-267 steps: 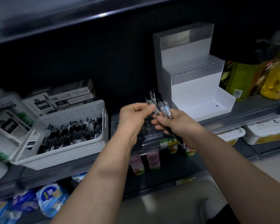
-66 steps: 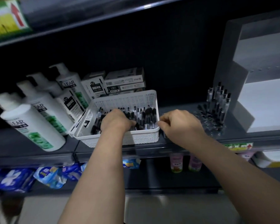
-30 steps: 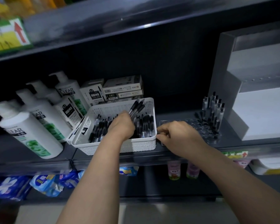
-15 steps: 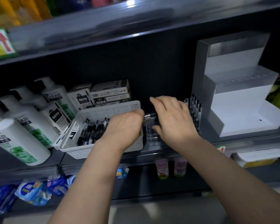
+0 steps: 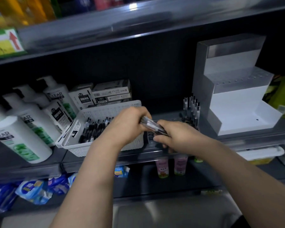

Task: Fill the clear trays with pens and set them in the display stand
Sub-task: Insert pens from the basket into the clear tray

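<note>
Right now we hold a bundle of clear-barrelled pens (image 5: 152, 127) between both hands, low over the front of the dark metal shelf (image 5: 155, 153). Our left hand (image 5: 128, 125) has its grip clamped on the upper end of the bundle, fingers curled over it. Our right hand (image 5: 176, 137) has its grip closed round the lower end, with the thumb tucked beneath.

Directly under the hands lies a clear plastic tray (image 5: 149, 140), flat on the shelf. At its far right end a cluster of upright pens (image 5: 192, 106) stands in it, clips up.

Just left of the tray sits a white perforated plastic basket (image 5: 105, 111). It holds a layer of loose black pens (image 5: 95, 129) lying on their sides.

Right of the tray stands the white stepped display stand (image 5: 237, 99). Its middle step is dotted with small holes.

Behind the basket are stacked white cardboard boxes (image 5: 111, 92), and to the left stand white pump bottles (image 5: 21, 135) with green labels.
</note>
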